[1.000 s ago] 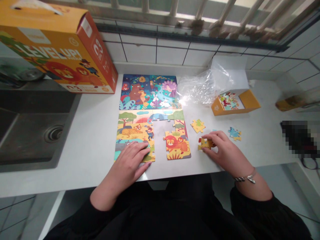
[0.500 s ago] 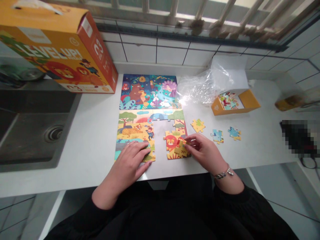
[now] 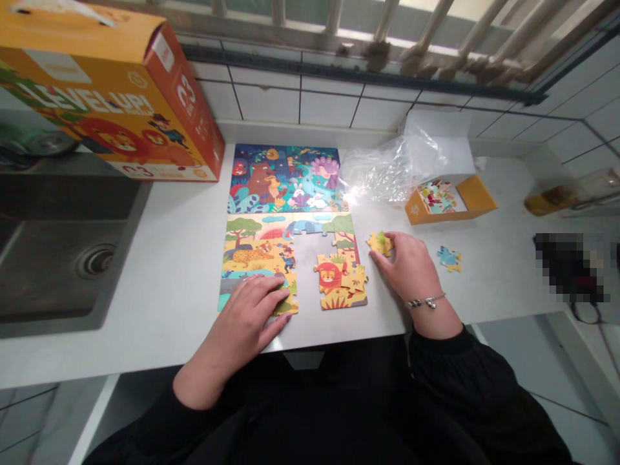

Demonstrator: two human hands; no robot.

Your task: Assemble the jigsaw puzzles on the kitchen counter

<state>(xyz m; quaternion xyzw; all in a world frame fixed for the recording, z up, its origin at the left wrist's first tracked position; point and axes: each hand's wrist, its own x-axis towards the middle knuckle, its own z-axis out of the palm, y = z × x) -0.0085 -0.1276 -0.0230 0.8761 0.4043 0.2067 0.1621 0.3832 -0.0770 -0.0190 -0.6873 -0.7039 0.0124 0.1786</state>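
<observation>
My left hand (image 3: 254, 307) lies flat with fingers stretched out on the lower left of the savanna puzzle (image 3: 252, 255), holding nothing. My right hand (image 3: 411, 265) has thumb and fingers closed on the edge of a yellow puzzle piece with a green patch (image 3: 379, 243), at or just above the countertop. Left of that hand, a loose yellow piece (image 3: 356, 279) lies on top of the joined lion part (image 3: 331, 276). A gap of bare counter runs through the puzzle's middle. A blue-and-yellow piece (image 3: 450, 258) lies to the right; another blue piece is hidden by my right hand.
A finished dark forest puzzle (image 3: 285, 177) adjoins at the back. Behind on the right are clear plastic wrap (image 3: 380, 171) and an open yellow box (image 3: 436, 214) with pieces. A large orange puzzle box (image 3: 186, 129) stands beside the sink (image 3: 104, 310) on the left.
My right hand let go of the yellow piece over the lion part, moved up and right, and took hold of the yellow-green piece. My left hand stayed in place.
</observation>
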